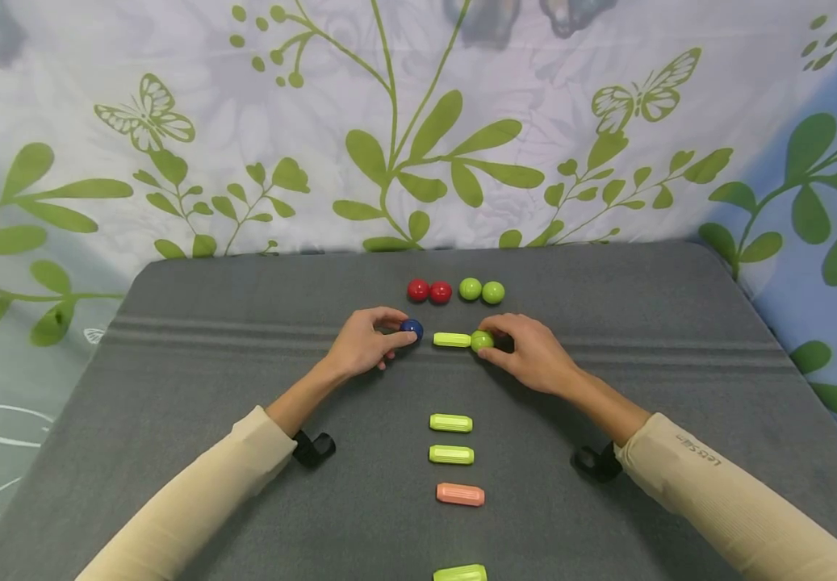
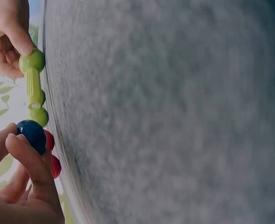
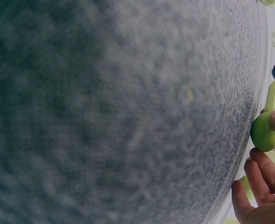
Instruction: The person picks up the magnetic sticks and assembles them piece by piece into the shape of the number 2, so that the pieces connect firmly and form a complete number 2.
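Note:
My left hand pinches a dark blue ball between thumb and fingers. A green ball is pinched by my right hand, and a yellow-green ribbed rod sticks out of that ball toward the left. The rod's free end faces the blue ball, with a small gap between them. In the left wrist view, a small round spot shows on the free end of the rod. The right wrist view shows the thumb and fingers around the green ball.
Behind the hands sit two red balls and two green balls. Nearer me, yellow-green rods and an orange rod lie in a column on the grey table. A patterned cloth hangs behind.

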The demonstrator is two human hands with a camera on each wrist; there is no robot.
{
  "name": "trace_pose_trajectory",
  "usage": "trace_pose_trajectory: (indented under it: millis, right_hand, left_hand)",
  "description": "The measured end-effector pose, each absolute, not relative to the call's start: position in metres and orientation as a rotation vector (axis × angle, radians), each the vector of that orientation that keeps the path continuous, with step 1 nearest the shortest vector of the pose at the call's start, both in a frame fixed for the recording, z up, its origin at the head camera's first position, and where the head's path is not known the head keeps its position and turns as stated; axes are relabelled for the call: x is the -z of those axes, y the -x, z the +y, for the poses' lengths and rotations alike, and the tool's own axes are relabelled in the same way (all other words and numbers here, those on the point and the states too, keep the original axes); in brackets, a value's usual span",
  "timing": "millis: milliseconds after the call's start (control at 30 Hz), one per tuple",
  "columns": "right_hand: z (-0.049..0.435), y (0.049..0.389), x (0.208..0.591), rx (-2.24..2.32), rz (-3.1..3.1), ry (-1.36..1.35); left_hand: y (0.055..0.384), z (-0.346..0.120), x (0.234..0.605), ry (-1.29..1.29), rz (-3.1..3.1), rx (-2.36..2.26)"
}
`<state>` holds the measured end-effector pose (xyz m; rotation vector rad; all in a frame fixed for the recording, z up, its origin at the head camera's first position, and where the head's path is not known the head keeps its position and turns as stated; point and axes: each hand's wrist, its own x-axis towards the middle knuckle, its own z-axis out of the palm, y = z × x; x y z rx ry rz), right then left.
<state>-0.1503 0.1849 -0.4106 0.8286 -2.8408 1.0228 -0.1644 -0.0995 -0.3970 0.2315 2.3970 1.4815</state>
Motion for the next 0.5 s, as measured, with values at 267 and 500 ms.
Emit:
trace_pose_trajectory:
  millis: [267,500]
  right_hand:
    - [0.186,0.144,0.418,-1.002,-2.834,-0.809]
    - [0.185,0.139,0.424,-0.994,-2.813,-0.818]
  left_hand:
    - [0.16,-0.095,0.406,-0.291,2.413,-1.453]
    - [0.155,-0.095,0.415,-0.319,2.425,-1.437]
